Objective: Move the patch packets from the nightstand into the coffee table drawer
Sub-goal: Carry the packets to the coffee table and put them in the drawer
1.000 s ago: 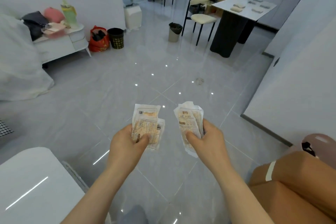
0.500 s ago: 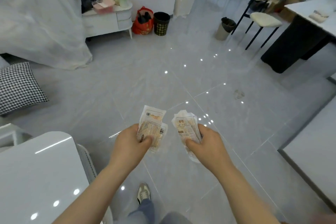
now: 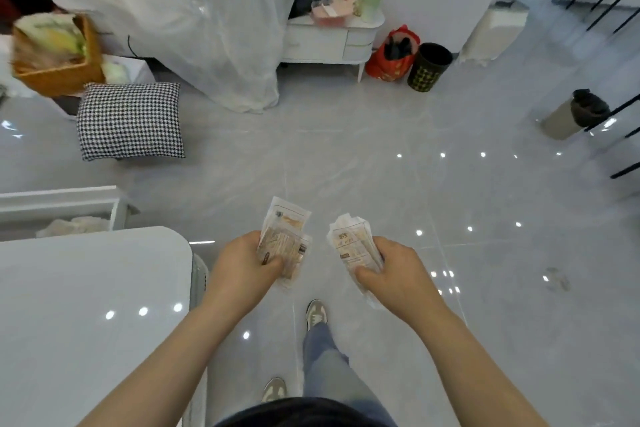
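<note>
My left hand (image 3: 242, 265) is shut on a small stack of white-and-tan patch packets (image 3: 282, 236), held over the grey tiled floor. A second bunch of patch packets (image 3: 351, 243) sticks up from my right hand (image 3: 398, 274), which grips it a short way to the right. The glossy white coffee table (image 3: 86, 315) fills the lower left, its corner just left of my left hand. An open white drawer (image 3: 59, 199) shows beyond the table's far edge, with something pale inside. The white nightstand (image 3: 329, 42) stands far back against the wall, cluttered on top.
A houndstooth cushion (image 3: 130, 120) lies on the floor at left, beside a draped white sheet (image 3: 194, 21) and a wicker basket (image 3: 52, 55). A red bag (image 3: 393, 55), a black bin (image 3: 429, 66) and a beige bin (image 3: 571, 114) stand at the back right. My feet are below my hands.
The view has swung left and down: the nightstand slid right, the coffee table and its drawer came into view. Both hands keep the same grip on their packets.
</note>
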### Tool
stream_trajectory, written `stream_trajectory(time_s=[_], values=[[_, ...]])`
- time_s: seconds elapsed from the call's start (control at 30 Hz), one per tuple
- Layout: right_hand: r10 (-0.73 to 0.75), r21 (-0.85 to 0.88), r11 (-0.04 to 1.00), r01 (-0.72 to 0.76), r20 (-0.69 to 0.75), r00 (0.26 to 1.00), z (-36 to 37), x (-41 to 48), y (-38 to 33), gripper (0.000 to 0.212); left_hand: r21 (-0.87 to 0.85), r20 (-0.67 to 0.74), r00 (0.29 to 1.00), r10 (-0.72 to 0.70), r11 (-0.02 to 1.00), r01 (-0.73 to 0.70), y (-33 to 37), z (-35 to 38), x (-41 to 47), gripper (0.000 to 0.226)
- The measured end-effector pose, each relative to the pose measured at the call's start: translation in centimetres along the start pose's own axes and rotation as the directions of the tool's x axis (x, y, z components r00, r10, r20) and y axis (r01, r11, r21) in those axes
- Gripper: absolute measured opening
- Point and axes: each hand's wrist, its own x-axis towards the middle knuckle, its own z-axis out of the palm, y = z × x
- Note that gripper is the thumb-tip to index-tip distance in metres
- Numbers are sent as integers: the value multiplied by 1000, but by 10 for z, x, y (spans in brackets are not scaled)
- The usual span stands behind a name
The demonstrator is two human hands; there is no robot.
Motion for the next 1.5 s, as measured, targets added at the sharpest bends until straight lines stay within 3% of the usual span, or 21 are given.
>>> stream_trajectory(time_s=[0.37,0.57,0.77,1.03,1.3,1.5], values=[[-240,-166,943,289,265,934,-31,169,-45,10,-75,-180,951,-251,968,241,13,-12,93,14],[-284,-196,902,386,406,869,-12,241,-86,7,-175,-229,898,-375,924,341,-1,-31,139,11],[-300,-244,849,469,508,807,16,312,-145,20,-234,-260,853,-453,887,399,-28,-66,193,13],[-337,-257,767,588,618,711,59,390,-226,10,-294,-307,780,-545,834,467,-61,-125,250,13],[-383,-235,645,727,724,574,98,464,-302,14,-375,-353,660,-663,747,550,-83,-165,297,8],[-397,-181,513,839,817,419,128,531,-368,12,-469,-382,516,-767,642,607,-94,-188,348,5]])
